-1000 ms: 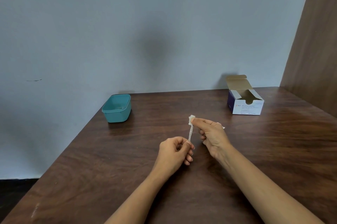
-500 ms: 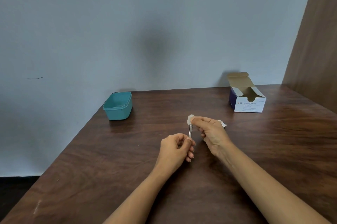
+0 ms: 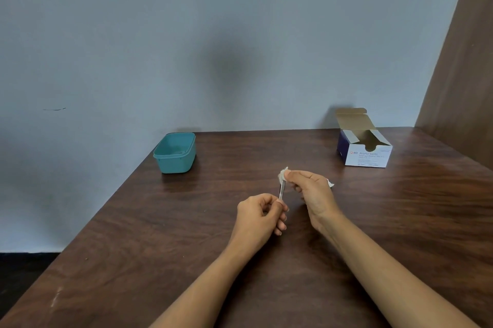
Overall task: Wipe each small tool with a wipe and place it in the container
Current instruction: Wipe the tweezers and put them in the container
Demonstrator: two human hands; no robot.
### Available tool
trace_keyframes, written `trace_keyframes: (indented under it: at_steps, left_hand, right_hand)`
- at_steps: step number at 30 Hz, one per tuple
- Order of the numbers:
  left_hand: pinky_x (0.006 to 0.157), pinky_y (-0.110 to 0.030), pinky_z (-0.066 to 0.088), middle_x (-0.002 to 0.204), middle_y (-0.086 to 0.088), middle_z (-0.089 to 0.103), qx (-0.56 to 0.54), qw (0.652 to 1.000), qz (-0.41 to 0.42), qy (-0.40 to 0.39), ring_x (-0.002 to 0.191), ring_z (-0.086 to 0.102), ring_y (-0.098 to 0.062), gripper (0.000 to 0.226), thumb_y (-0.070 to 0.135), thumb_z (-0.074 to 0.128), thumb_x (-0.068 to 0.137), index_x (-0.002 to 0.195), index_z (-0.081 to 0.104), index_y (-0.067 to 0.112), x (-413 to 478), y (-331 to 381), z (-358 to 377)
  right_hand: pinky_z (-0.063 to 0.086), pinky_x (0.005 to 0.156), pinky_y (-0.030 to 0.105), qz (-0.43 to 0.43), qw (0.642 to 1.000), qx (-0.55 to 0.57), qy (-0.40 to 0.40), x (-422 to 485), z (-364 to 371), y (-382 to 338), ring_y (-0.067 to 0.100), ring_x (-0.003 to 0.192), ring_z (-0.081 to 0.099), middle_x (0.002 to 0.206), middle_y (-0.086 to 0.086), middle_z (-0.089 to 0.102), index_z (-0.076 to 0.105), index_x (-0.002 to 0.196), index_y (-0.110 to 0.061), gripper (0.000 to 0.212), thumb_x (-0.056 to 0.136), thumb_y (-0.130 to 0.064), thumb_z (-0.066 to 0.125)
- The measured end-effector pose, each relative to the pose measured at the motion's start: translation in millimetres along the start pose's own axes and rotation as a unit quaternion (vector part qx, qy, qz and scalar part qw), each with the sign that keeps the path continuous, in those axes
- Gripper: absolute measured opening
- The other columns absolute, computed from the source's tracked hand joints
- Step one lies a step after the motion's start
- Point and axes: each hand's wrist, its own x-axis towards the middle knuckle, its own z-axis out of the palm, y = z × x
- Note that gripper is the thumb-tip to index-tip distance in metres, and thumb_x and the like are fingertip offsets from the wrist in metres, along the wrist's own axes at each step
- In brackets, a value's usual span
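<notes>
My left hand (image 3: 260, 215) pinches the lower end of a thin metal tool (image 3: 281, 190), which stands nearly upright above the middle of the table. My right hand (image 3: 310, 190) pinches a small white wipe (image 3: 282, 174) around the tool's upper end. A corner of white material (image 3: 330, 183) pokes out behind the right hand. The teal plastic container (image 3: 176, 153) sits open at the table's far left edge, well away from both hands.
An open white and blue box of alcohol swabs (image 3: 365, 150) stands at the far right of the brown wooden table (image 3: 186, 247). A grey wall runs along the back. A wooden panel (image 3: 464, 61) rises at the right.
The wipe in my right hand has slid slightly along the tool's upper part. Both hands stay in about the same place; the view has shifted a little.
</notes>
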Motion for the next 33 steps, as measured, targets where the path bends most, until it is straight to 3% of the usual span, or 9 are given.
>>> trace_keyframes:
  at_steps: [4, 10, 14, 21, 28, 33]
  left_hand:
    - [0.049, -0.017, 0.051, 0.059, 0.003, 0.062, -0.001, 1.000, 0.003, 0.003, 0.047, 0.058, -0.004, 0.025, 0.008, 0.049, 0.096, 0.082, 0.069, 0.003, -0.3, 0.8, -0.9]
    - [0.048, -0.016, 0.048, 0.060, 0.001, 0.061, -0.008, 1.000, 0.005, 0.015, 0.046, 0.058, -0.004, 0.024, 0.007, 0.049, 0.095, 0.082, 0.068, 0.001, -0.1, 1.4, -2.4]
    - [0.048, -0.015, 0.048, 0.062, -0.001, 0.061, -0.015, 1.000, 0.007, 0.021, 0.046, 0.057, -0.004, 0.023, 0.006, 0.050, 0.095, 0.085, 0.068, -0.002, 1.4, 2.8, -4.2]
    - [0.049, -0.016, 0.049, 0.062, 0.001, 0.061, -0.007, 1.000, 0.016, 0.021, 0.048, 0.057, -0.003, 0.022, 0.009, 0.052, 0.095, 0.084, 0.069, 0.001, 1.7, 2.5, -4.7]
    - [0.050, -0.016, 0.049, 0.064, 0.000, 0.062, 0.008, 0.999, 0.023, 0.026, 0.049, 0.058, -0.003, 0.021, 0.010, 0.052, 0.096, 0.085, 0.069, 0.003, 1.6, 2.2, -4.9]
    - [0.051, -0.016, 0.051, 0.066, -0.001, 0.063, 0.022, 0.999, 0.028, 0.024, 0.050, 0.060, -0.004, 0.020, 0.011, 0.053, 0.095, 0.086, 0.069, 0.005, 2.2, 1.4, -5.7]
  right_hand:
    - [0.036, 0.061, 0.016, 0.011, 0.999, 0.016, -0.035, -0.3, 0.4, 0.4, -0.007, 0.050, 0.054, 0.054, -0.013, 0.064, 0.071, 0.087, 0.001, 0.009, 0.084, -0.003, 0.064]
    - [0.033, 0.068, 0.019, 0.027, 0.998, 0.030, -0.042, -0.7, 0.1, 0.2, -0.006, 0.057, 0.056, 0.068, -0.010, 0.070, 0.071, 0.073, -0.013, 0.006, 0.076, -0.009, 0.075]
    - [0.033, 0.065, 0.020, 0.029, 0.997, 0.053, -0.036, -2.1, 1.7, -1.3, -0.008, 0.055, 0.056, 0.068, -0.011, 0.070, 0.069, 0.072, -0.016, 0.008, 0.075, -0.011, 0.075]
    - [0.033, 0.057, 0.021, 0.058, 0.997, 0.048, -0.008, 0.8, 0.2, -1.0, 0.006, 0.063, 0.041, 0.073, -0.011, 0.062, 0.073, 0.095, -0.016, 0.013, 0.083, -0.015, 0.069]
    - [0.034, 0.055, 0.021, 0.061, 0.997, 0.043, 0.008, 2.3, -4.2, -3.3, 0.006, 0.062, 0.044, 0.075, -0.005, 0.065, 0.075, 0.091, -0.016, 0.015, 0.076, -0.015, 0.076]
    - [0.031, 0.054, 0.021, 0.056, 0.998, 0.021, -0.001, 2.9, -4.4, -4.3, 0.006, 0.061, 0.041, 0.075, -0.003, 0.061, 0.074, 0.085, -0.016, 0.006, 0.082, -0.020, 0.072]
